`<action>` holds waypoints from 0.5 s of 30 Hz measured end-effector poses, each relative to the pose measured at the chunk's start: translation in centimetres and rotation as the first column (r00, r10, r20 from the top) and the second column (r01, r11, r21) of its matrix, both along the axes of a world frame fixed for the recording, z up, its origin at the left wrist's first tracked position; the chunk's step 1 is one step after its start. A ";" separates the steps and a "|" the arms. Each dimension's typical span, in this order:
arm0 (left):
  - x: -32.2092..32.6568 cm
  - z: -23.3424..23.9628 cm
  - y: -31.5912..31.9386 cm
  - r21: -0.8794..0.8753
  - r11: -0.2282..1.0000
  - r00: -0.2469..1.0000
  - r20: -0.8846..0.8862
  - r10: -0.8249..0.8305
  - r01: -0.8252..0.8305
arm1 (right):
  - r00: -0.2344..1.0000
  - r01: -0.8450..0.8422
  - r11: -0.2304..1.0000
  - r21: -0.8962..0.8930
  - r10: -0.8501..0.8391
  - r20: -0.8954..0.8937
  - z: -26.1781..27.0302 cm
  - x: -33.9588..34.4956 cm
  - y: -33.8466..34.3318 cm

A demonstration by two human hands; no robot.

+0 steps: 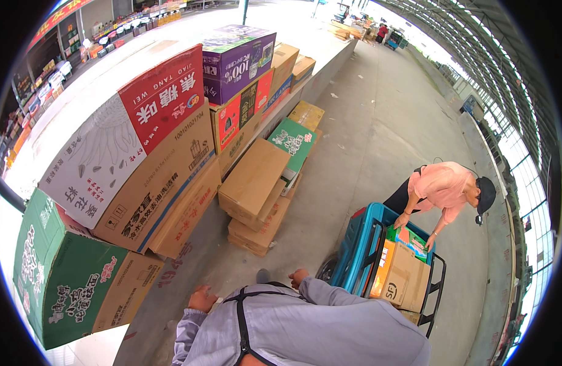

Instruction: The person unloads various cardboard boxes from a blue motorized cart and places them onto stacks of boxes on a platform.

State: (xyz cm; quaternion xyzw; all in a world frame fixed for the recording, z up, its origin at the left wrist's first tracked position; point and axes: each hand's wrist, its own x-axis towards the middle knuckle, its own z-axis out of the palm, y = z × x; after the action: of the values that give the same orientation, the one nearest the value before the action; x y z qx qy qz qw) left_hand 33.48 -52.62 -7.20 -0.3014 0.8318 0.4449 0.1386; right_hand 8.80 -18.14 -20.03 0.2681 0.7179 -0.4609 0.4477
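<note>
My left hand (202, 299) hangs low beside my body, near the concrete ledge. A small pale patch shows by its fingers, and I cannot tell whether it is held. In front of my torso, my right hand (299, 277) is loosely curled with nothing visible in it. Ahead on the floor stands a stack of plain brown cardboard cartons (254, 176), with a green carton (292, 139) behind it. Along the ledge, a red and white carton (125, 132) lies on a brown carton (162, 192). At the near left is a green printed carton (79, 283).
A purple carton (237, 66) tops another stack on the ledge (329, 68). To my right, a co-worker (445, 187) bends over a blue cargo cart (361, 247), both hands at a green package (411, 242). The cart also holds a brown carton (404, 274).
</note>
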 end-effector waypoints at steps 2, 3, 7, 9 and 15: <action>1.6 -3.4 -0.8 -0.097 0.985 0.988 0.071 -0.138 0.144 | 0.997 0.036 0.998 0.045 -0.039 0.063 -0.2 1.4 1.9; 2.2 -4.9 -1.2 -0.099 0.982 0.985 0.073 -0.155 0.162 | 0.994 0.053 0.997 0.050 -0.058 0.093 -0.6 2.1 2.6; 3.2 -10.6 -2.1 -0.054 0.992 0.993 0.024 -0.112 0.113 | 0.981 0.139 0.990 -0.029 -0.133 0.144 -1.4 3.6 4.0; 3.7 -14.1 -2.5 -0.011 0.997 0.996 -0.046 -0.073 0.072 | 0.983 0.152 0.988 -0.038 -0.147 0.111 -1.0 4.1 3.5; 10.5 -22.5 -4.5 0.364 0.931 0.997 -0.064 0.043 -0.017 | 0.985 0.169 0.974 -0.153 -0.161 0.061 2.0 4.9 -0.4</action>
State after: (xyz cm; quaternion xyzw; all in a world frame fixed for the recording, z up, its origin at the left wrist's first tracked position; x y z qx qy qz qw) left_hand 43.94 -57.11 -29.69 -0.2674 0.7349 0.6035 0.1554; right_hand 13.69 -18.56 -18.07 0.3014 0.6435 -0.5453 0.4447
